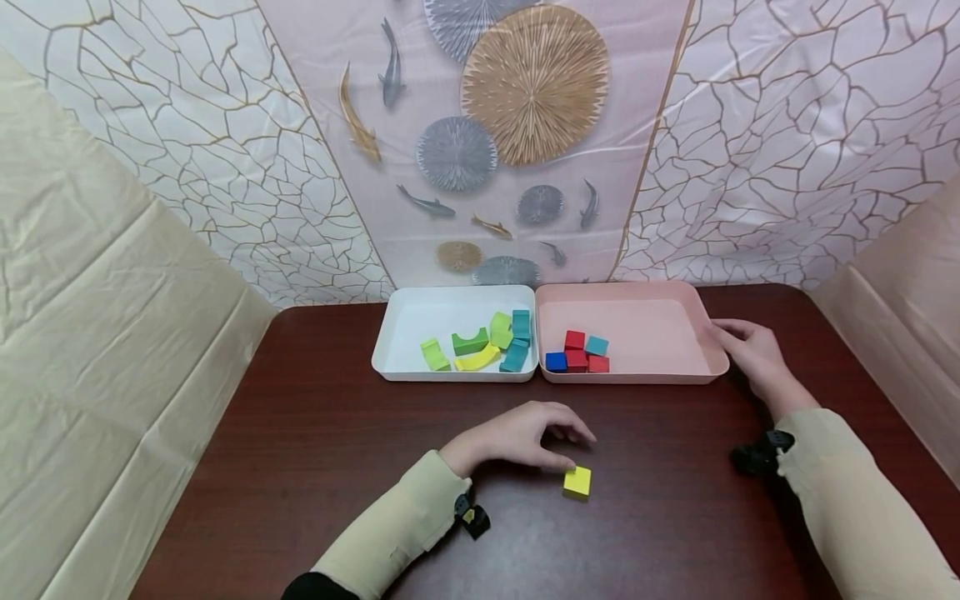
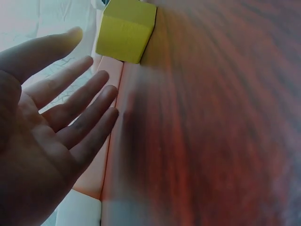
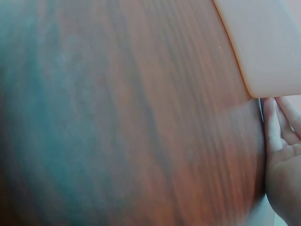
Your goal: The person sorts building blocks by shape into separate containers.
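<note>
My left hand [image 1: 525, 435] is over the table beside a yellow cube [image 1: 577, 485]. Its fingers are spread and loosely bent, the thumb tip closest to the cube. In the left wrist view a small gap separates that thumb [image 2: 59, 44] from the yellow cube [image 2: 126, 30], and the palm holds nothing. At the right end of the pink tray [image 1: 645, 329], my right hand [image 1: 757, 362] holds the rim, thumb at its edge. Some of the right fingertips are hidden behind the tray wall [image 3: 268, 52] in the right wrist view.
Red cubes [image 1: 576, 360], a blue cube [image 1: 556, 362] and a teal cube [image 1: 596, 346] sit in the pink tray. Adjoining it, a white tray [image 1: 408, 325] holds green blocks [image 1: 435, 354], a yellow arc [image 1: 477, 358] and teal blocks [image 1: 514, 356]. Patterned cloth hangs behind.
</note>
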`<state>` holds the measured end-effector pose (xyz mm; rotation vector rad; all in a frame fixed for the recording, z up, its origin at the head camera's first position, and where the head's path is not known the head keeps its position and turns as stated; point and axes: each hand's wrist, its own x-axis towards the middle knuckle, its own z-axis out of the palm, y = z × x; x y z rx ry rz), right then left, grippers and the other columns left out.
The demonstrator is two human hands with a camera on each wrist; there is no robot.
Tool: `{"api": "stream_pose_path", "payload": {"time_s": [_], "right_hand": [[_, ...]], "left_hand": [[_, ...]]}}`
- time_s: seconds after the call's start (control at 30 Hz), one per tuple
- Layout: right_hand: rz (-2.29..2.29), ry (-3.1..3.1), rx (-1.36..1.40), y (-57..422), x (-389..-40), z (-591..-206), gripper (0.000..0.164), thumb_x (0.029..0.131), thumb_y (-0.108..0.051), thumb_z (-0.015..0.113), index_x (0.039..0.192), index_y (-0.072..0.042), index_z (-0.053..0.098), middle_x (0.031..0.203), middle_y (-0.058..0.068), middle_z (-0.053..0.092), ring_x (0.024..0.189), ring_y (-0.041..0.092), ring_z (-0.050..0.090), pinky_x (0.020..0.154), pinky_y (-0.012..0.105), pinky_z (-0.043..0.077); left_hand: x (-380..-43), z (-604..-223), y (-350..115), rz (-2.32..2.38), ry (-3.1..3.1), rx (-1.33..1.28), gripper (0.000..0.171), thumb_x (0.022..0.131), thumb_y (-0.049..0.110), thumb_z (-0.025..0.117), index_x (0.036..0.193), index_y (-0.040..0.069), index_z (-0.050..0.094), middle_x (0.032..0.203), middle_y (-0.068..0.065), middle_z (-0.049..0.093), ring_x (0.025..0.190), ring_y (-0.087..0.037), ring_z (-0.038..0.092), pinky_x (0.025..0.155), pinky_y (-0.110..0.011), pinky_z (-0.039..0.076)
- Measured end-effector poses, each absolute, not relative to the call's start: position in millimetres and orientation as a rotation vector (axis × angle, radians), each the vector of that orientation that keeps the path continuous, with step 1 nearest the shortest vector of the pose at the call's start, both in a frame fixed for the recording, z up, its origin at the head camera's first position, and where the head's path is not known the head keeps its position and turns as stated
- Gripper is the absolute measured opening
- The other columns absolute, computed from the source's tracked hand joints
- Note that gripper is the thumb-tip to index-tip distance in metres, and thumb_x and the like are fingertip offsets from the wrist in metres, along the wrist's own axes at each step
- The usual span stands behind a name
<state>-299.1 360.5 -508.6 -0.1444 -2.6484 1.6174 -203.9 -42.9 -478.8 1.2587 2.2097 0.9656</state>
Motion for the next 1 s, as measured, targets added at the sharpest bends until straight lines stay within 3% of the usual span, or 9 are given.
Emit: {"api": "stream_pose_path", "payload": {"time_s": [0.4,0.7,1.0], "right_hand": [[1.628,-2.643,-0.136,360.4,-297.4,-508.3,0.066,0.108,-0.038,0.060,0.146,0.015,0.053,0.092,-0.042,0.054,0.090,-0.022,0.048,0.074,0.004,0.047],[1.648,-2.625,-0.129,360.8,-298.4,-509.9,0.073,0.105,-0.045,0.065,0.145,0.015,0.054,0.094,-0.039,0.057,0.088,-0.021,0.051,0.074,0.004,0.048],[1.635,-2.640,-0.126,360.5,-298.8,-508.8,0.066,0.107,-0.037,0.062,0.145,0.015,0.053,0.094,-0.042,0.054,0.090,-0.022,0.048,0.075,0.004,0.046]], "left_hand": [[-198.8,-480.6,-41.7,0.890,2.173,1.249,0.041,0.094,0.017,0.083,0.133,0.014,0.071,0.130,0.000,0.072,0.110,-0.003,0.064,0.099,-0.012,0.050],[-195.6,-483.2,-42.0,0.895,2.142,1.238,0.046,0.091,0.017,0.087,0.134,0.014,0.071,0.131,0.001,0.072,0.106,0.003,0.062,0.096,-0.011,0.051],[-193.5,-484.4,-42.2,0.872,2.129,1.258,0.051,0.087,0.017,0.091,0.134,0.015,0.071,0.132,0.001,0.071,0.107,0.005,0.062,0.098,-0.009,0.050]]}}
